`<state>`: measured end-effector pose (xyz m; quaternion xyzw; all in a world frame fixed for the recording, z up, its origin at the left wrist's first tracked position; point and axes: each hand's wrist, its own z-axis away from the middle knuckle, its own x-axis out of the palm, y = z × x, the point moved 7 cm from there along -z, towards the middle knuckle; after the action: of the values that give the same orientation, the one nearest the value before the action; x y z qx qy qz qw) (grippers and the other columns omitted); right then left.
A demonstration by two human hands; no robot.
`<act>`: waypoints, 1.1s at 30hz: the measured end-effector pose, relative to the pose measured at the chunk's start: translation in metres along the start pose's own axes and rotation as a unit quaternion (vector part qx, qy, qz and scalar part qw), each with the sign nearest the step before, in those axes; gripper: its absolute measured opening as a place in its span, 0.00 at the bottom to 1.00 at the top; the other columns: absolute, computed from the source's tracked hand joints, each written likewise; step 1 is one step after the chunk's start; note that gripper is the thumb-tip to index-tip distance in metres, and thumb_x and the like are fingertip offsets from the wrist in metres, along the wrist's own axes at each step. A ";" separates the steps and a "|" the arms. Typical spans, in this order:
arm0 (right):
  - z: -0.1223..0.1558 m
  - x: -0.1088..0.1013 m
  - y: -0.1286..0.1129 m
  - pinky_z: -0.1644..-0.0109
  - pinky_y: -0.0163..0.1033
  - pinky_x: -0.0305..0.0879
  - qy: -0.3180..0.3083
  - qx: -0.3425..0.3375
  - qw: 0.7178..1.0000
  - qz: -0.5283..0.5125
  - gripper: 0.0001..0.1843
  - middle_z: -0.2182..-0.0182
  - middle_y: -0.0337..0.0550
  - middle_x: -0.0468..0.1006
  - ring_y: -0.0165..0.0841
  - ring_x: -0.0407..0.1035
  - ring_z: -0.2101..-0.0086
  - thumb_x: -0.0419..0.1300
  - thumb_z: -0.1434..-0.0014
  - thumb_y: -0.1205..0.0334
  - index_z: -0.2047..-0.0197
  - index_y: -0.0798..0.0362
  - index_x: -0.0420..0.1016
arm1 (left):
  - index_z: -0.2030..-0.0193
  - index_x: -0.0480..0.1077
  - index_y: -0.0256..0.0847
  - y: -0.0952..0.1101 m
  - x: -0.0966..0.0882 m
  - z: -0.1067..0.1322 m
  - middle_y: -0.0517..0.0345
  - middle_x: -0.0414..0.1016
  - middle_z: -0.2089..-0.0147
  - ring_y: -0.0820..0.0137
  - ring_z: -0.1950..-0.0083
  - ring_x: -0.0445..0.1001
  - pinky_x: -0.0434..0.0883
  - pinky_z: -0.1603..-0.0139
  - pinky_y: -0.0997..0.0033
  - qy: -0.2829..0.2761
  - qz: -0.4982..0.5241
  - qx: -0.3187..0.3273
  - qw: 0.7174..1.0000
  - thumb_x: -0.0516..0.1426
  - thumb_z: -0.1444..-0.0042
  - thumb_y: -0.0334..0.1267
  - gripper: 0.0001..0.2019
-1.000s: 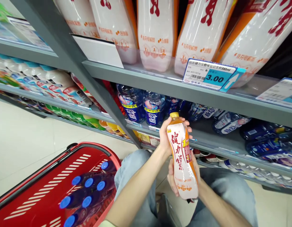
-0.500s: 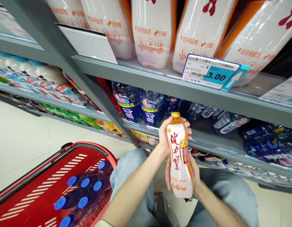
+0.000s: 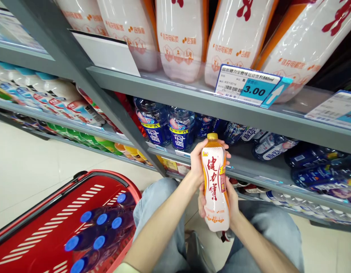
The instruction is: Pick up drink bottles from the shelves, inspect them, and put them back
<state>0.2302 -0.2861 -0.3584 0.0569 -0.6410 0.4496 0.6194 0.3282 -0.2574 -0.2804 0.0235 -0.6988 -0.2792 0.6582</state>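
Note:
Between my knees, both hands hold a drink bottle (image 3: 213,189) with a yellow cap, a white and orange label and dark red characters. My left hand (image 3: 196,163) is wrapped round its upper part, with fingertips showing past the far side. Lower down, my right hand (image 3: 232,201) grips the bottle from the right, and its fingers come out on the left side. The label faces up towards me, cap end pointing at the shelf. A small dark and red item (image 3: 225,236) shows just under the bottle's base; I cannot tell what it is.
At the left stands a red shopping basket (image 3: 39,212) holding several blue-capped bottles (image 3: 99,242). Ahead, a grey shelf edge (image 3: 170,99) carries large white and orange bottles (image 3: 179,41) and a price tag (image 3: 251,86). Blue drink bottles (image 3: 179,129) occupy the shelf below.
The bottle has turned slightly in my hands, bringing its large characters more to the front, and its base has shifted a little up and left. Both hands still grip it.

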 end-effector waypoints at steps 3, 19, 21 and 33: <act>0.001 -0.001 0.003 0.69 0.44 0.69 0.002 0.015 1.000 -0.007 0.42 0.73 0.48 0.78 0.43 0.75 0.73 0.48 0.43 0.26 0.54 0.59 0.75 | 0.60 0.76 0.32 -0.002 -0.005 0.000 0.50 0.78 0.62 0.65 0.67 0.78 0.78 0.70 0.68 0.004 -0.001 -0.002 1.000 0.57 0.45 0.49 0.19; 0.016 -0.001 -0.005 0.71 0.42 0.63 0.069 -0.018 0.995 0.065 0.38 0.74 0.44 0.74 0.39 0.69 0.76 0.53 0.47 0.25 0.60 0.55 0.79 | 0.57 0.76 0.31 -0.014 0.004 -0.002 0.44 0.80 0.59 0.60 0.64 0.80 0.78 0.66 0.63 -0.113 0.072 -0.070 0.988 0.55 0.46 0.47 0.20; 0.018 -0.004 -0.005 0.71 0.42 0.63 0.086 -0.022 0.993 0.074 0.37 0.74 0.44 0.74 0.40 0.69 0.76 0.53 0.46 0.26 0.59 0.54 0.78 | 0.57 0.76 0.31 -0.016 0.002 -0.003 0.46 0.80 0.59 0.60 0.64 0.80 0.78 0.66 0.63 -0.109 0.080 -0.072 0.988 0.54 0.45 0.47 0.20; 0.009 0.005 -0.002 0.69 0.47 0.70 0.105 -0.026 0.992 0.061 0.37 0.74 0.47 0.77 0.43 0.74 0.74 0.53 0.47 0.26 0.61 0.54 0.79 | 0.61 0.76 0.34 -0.006 -0.021 -0.007 0.48 0.81 0.64 0.64 0.68 0.77 0.72 0.67 0.68 0.042 -0.053 -0.022 0.998 0.56 0.44 0.53 0.21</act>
<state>0.2237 -0.2906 -0.3517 -0.0458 -0.5863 0.4731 0.6560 0.3352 -0.2562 -0.3022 0.0577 -0.6624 -0.3275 0.6713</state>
